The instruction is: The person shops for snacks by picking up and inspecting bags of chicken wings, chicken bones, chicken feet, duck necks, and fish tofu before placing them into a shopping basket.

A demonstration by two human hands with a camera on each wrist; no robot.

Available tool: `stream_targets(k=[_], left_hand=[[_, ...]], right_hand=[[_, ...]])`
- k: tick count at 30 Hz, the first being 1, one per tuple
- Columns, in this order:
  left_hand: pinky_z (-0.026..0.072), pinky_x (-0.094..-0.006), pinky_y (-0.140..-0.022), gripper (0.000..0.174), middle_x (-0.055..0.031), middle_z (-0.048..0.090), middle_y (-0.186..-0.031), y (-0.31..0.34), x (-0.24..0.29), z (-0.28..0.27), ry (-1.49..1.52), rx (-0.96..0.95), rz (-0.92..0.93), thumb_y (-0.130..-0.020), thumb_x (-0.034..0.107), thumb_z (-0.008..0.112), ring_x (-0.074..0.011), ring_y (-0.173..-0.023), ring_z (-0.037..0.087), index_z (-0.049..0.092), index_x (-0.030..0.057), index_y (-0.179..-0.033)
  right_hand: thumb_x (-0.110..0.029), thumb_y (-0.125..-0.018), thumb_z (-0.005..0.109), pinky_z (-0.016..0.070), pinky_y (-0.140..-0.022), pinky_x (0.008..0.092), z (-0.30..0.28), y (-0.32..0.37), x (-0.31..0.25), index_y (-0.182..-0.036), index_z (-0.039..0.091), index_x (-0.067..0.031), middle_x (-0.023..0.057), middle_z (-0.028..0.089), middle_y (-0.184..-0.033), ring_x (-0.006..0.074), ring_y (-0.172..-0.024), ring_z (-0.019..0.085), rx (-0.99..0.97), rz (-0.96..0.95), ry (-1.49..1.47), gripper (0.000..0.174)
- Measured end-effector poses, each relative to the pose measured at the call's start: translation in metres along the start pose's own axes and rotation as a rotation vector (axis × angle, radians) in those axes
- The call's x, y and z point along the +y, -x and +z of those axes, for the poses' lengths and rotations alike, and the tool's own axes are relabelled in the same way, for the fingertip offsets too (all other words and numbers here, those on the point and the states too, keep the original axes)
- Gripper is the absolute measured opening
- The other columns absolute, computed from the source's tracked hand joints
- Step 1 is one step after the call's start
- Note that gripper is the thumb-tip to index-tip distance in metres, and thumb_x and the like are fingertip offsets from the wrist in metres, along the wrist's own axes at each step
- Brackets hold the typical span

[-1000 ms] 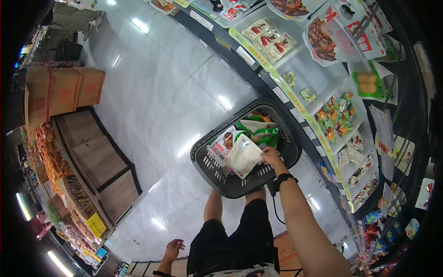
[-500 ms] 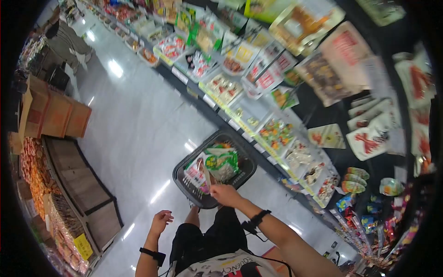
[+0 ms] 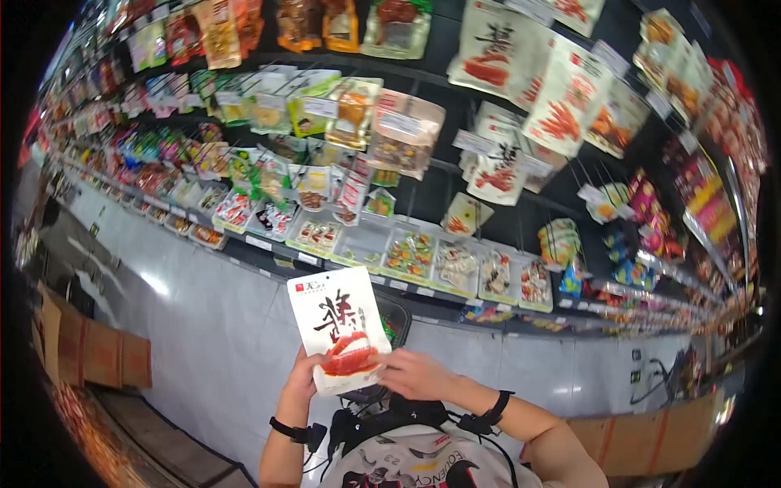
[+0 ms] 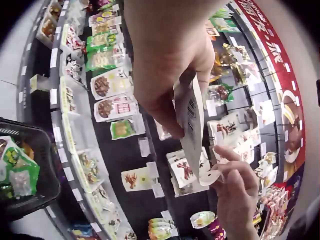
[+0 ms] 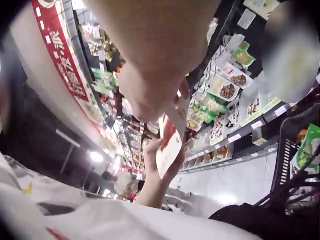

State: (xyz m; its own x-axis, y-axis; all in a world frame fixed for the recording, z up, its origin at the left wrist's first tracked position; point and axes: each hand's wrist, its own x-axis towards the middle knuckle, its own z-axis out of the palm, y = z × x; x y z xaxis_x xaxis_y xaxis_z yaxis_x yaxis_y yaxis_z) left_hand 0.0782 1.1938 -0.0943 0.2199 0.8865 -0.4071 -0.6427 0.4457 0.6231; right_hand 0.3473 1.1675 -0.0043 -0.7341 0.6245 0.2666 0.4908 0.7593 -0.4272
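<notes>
We count one white snack pouch (image 3: 340, 328), printed with black brush lettering and a red picture, held upright in front of the chest and facing the head camera. Two hands are on it. The left hand (image 3: 303, 376) grips its lower left edge, fingers (image 4: 165, 107) curled round the side with the thumb pressed on it. The right hand (image 3: 415, 374) pinches the lower right corner between thumb and fingertips. Each wrist wears one black band, two in all, the left (image 3: 286, 429) and the right (image 3: 495, 404). One dark plastic shopping basket (image 3: 396, 320) shows just behind the pouch, which hides most of it; the left wrist view shows green packets (image 4: 19, 170) lying inside it, too bunched for us to count. Beyond stands a long shelf (image 3: 407, 256) with a row of trays of small packed snacks, and above it many hanging bags (image 3: 561, 98) on pegs, far too many and too blurred at the edges to count. A pale tiled floor (image 3: 203, 325) runs along the shelf, and brown cardboard boxes (image 3: 89, 354) sit at the far left, well apart from the hands.
</notes>
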Motion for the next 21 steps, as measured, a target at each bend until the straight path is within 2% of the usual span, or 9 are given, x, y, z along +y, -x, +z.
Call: stream_targets(k=[3,6,8,10,13,17,18,20,21], left_hand=[[0.0516,-0.0438,-0.103,0.075,-0.0198,0.059,-0.134,0.014,-0.002,0.035,-0.004,-0.084,0.034,-0.069,-0.009,0.060,-0.0329,-0.120,0.062,0.043,-0.0023,-0.142],[0.0503,-0.0412,-0.103,0.073,-0.0162,0.061,-0.132,0.030,-0.013,0.055,-0.041,-0.166,0.029,-0.072,-0.011,0.064,-0.0299,-0.121,0.061,0.043,-0.0014,-0.141],[0.0476,-0.0411,-0.106,0.078,-0.0161,0.059,-0.136,0.044,-0.022,0.076,-0.111,-0.199,0.005,-0.068,-0.009,0.064,-0.0305,-0.124,0.059,0.044,-0.0002,-0.143],[0.0483,-0.0394,-0.103,0.073,-0.0141,0.062,-0.132,0.054,-0.037,0.090,-0.153,-0.267,-0.020,-0.073,-0.007,0.071,-0.0275,-0.121,0.061,0.045,0.0004,-0.142],[0.0494,-0.0375,-0.102,0.069,-0.0124,0.062,-0.131,0.061,-0.063,0.123,-0.269,-0.365,-0.049,-0.078,-0.003,0.075,-0.0245,-0.119,0.061,0.047,0.0011,-0.141],[0.0500,-0.0351,-0.100,0.064,-0.0104,0.063,-0.130,0.072,-0.117,0.167,-0.419,-0.398,-0.024,-0.081,0.001,0.078,-0.0212,-0.116,0.062,0.050,0.0005,-0.138],[0.0506,-0.0346,-0.099,0.062,-0.0103,0.064,-0.129,0.079,-0.127,0.183,-0.477,-0.403,-0.053,-0.080,0.001,0.079,-0.0208,-0.114,0.063,0.052,-0.0011,-0.136],[0.0524,-0.0343,-0.096,0.055,-0.0101,0.067,-0.124,0.093,-0.171,0.219,-0.547,-0.450,0.047,-0.081,0.002,0.079,-0.0195,-0.108,0.065,0.056,-0.0017,-0.132],[0.0530,-0.0343,-0.095,0.053,-0.0099,0.068,-0.122,0.102,-0.179,0.234,-0.584,-0.466,0.027,-0.081,0.002,0.079,-0.0192,-0.106,0.066,0.058,-0.0016,-0.130]], right_hand=[[-0.018,-0.090,0.069,0.0557,-0.081,0.0325,-0.003,0.038,0.002,-0.108,0.069,-0.0068,0.0094,0.064,-0.125,0.0227,-0.099,0.065,0.408,0.252,0.050,0.021],[-0.023,-0.093,0.070,0.0551,-0.083,0.0335,-0.018,0.058,0.001,-0.121,0.067,-0.0049,0.0080,0.065,-0.125,0.0180,-0.100,0.066,0.539,0.712,-0.503,0.033],[-0.025,-0.095,0.070,0.0537,-0.086,0.0331,-0.018,0.080,0.009,-0.127,0.063,-0.0050,0.0072,0.065,-0.126,0.0146,-0.101,0.065,0.480,0.802,-0.954,0.039],[-0.026,-0.096,0.069,0.0511,-0.093,0.0329,-0.012,0.109,0.020,-0.135,0.058,-0.0038,0.0079,0.065,-0.128,0.0142,-0.108,0.063,0.314,0.883,-1.255,0.046],[-0.026,-0.094,0.071,0.0502,-0.094,0.0323,-0.012,0.134,-0.007,-0.136,0.057,-0.0012,0.0084,0.066,-0.126,0.0166,-0.110,0.063,0.390,0.762,-1.385,0.051],[-0.014,-0.092,0.072,0.0481,-0.101,0.0341,-0.045,0.194,-0.033,-0.137,0.054,0.0000,0.0095,0.062,-0.132,0.0175,-0.116,0.061,0.494,0.908,-1.561,0.050],[-0.011,-0.090,0.072,0.0477,-0.101,0.0343,-0.052,0.215,-0.041,-0.137,0.054,0.0001,0.0094,0.063,-0.131,0.0176,-0.117,0.060,0.500,0.863,-1.490,0.052],[-0.006,-0.085,0.074,0.0467,-0.103,0.0351,-0.059,0.271,-0.043,-0.138,0.052,-0.0003,0.0097,0.063,-0.131,0.0179,-0.118,0.059,0.626,0.754,-1.404,0.058],[-0.012,-0.086,0.078,0.0497,-0.099,0.0347,-0.062,0.289,-0.045,-0.135,0.057,0.0002,0.0094,0.066,-0.127,0.0176,-0.113,0.062,0.645,0.709,-1.374,0.055]])
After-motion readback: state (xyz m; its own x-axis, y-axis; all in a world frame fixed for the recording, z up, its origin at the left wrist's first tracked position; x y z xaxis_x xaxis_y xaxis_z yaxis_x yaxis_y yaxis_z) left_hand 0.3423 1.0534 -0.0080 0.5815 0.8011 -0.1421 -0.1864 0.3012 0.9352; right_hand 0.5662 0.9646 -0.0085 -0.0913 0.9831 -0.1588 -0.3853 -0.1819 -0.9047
